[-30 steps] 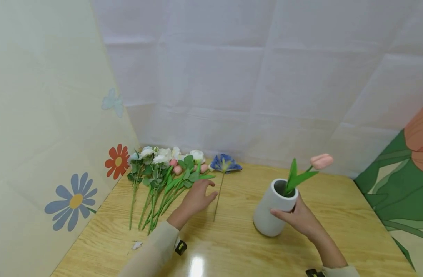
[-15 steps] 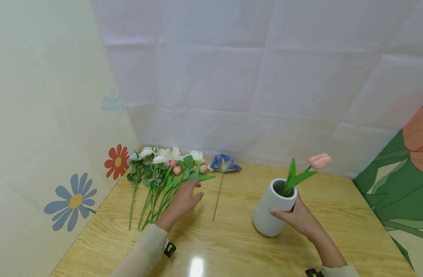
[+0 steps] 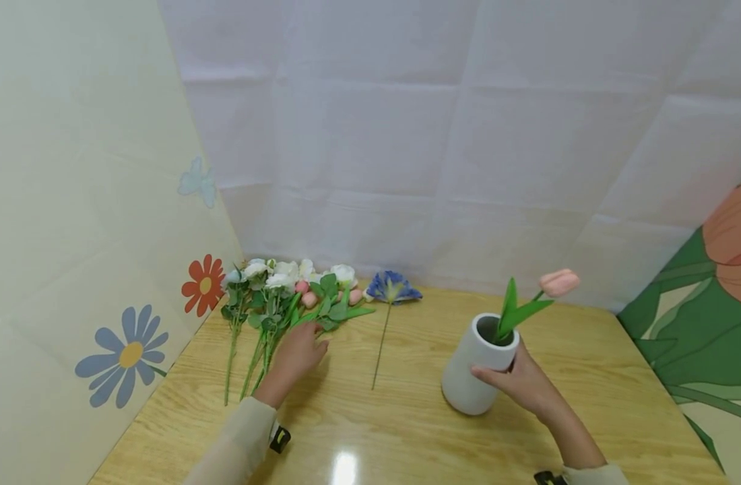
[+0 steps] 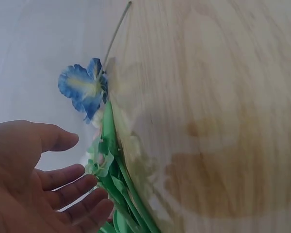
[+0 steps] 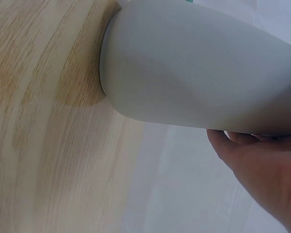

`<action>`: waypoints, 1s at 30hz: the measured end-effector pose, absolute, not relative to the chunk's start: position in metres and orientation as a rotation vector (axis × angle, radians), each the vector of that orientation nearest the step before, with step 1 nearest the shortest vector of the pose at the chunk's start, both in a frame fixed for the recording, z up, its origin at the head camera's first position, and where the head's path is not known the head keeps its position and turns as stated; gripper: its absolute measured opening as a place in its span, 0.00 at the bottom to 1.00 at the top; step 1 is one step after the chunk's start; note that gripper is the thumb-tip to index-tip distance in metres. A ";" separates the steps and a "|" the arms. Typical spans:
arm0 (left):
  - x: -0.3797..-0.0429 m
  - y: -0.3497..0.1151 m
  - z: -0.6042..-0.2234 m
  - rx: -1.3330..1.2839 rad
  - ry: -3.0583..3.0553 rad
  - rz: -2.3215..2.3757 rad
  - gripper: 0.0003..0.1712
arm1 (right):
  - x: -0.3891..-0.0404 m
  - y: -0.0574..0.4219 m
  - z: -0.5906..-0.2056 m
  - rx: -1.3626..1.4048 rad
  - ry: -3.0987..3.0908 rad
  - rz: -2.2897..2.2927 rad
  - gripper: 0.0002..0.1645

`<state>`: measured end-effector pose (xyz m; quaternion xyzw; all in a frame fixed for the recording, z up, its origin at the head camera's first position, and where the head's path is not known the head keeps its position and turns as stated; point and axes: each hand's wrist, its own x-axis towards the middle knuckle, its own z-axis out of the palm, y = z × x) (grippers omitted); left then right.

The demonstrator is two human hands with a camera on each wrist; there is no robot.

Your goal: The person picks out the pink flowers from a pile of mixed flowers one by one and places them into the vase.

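On the right of the head view, my right hand [image 3: 528,384] grips a white vase [image 3: 467,384] with the thumb across its near side. A pink tulip [image 3: 560,283] with green leaves leans out of the vase mouth to the right. The right wrist view shows the hand [image 5: 266,170] against the vase wall [image 5: 194,73]. My left hand [image 3: 298,353] is over the green stems [image 3: 249,370] of the flower pile. In the left wrist view the left hand [image 4: 39,184] has loosely spread, slightly bent fingers beside green leaves [image 4: 109,131], gripping nothing.
White roses [image 3: 281,279] and pink tulip heads [image 3: 310,299] lie at the pile's far end. A blue flower [image 3: 393,288] on a thin stem lies apart, between pile and vase. White cloth [image 3: 358,148] hangs behind the wooden table [image 3: 401,431].
My left hand has moved left and slightly toward me, from near the blue flower's stem to over the pile's stems. The right hand and the vase have stayed almost still.
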<state>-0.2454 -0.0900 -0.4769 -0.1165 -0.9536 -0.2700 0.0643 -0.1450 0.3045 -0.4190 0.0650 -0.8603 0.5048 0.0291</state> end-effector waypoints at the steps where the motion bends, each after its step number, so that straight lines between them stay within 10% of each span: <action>1: -0.246 -0.092 -0.478 -0.348 -2.887 -0.807 0.20 | -0.145 0.304 -0.419 0.201 -2.655 1.554 0.49; 30: -0.245 -0.115 -0.487 -0.162 -3.016 -0.569 0.04 | -0.146 0.304 -0.418 0.202 -2.666 1.556 0.50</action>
